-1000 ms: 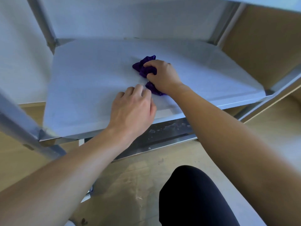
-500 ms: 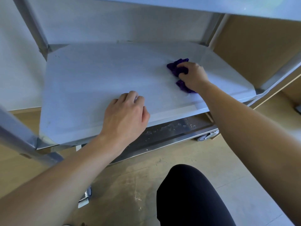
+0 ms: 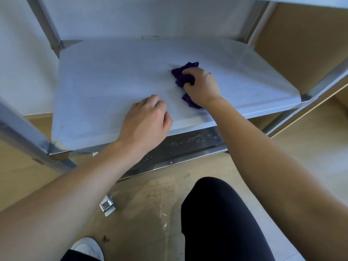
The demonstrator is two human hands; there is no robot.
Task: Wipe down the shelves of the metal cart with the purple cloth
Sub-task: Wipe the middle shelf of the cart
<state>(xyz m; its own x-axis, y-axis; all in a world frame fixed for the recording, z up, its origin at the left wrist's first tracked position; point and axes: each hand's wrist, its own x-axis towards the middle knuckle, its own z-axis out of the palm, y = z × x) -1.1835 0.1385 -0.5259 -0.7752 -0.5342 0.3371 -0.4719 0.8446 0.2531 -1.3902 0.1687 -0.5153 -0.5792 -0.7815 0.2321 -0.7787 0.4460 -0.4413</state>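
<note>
The metal cart's middle shelf [image 3: 105,87] is a pale, flat steel sheet filling the centre of the view. A crumpled purple cloth [image 3: 183,77] lies on its right half, pressed down under my right hand [image 3: 202,85], whose fingers are closed around it. Part of the cloth sticks out below the wrist near the front edge. My left hand [image 3: 146,121] rests palm down on the front of the shelf, fingers loosely curled, holding nothing.
A lower shelf [image 3: 190,146] with wet streaks shows beneath the front edge. Metal uprights [image 3: 28,136] stand at the left and right corners [image 3: 308,95]. A caster [image 3: 107,205] sits on the wooden floor. My dark-clad knee [image 3: 220,219] and white shoe [image 3: 87,247] are below.
My right hand slid the cloth to the right across the shelf, then back left toward the centre. My left hand stayed planted at the front edge.
</note>
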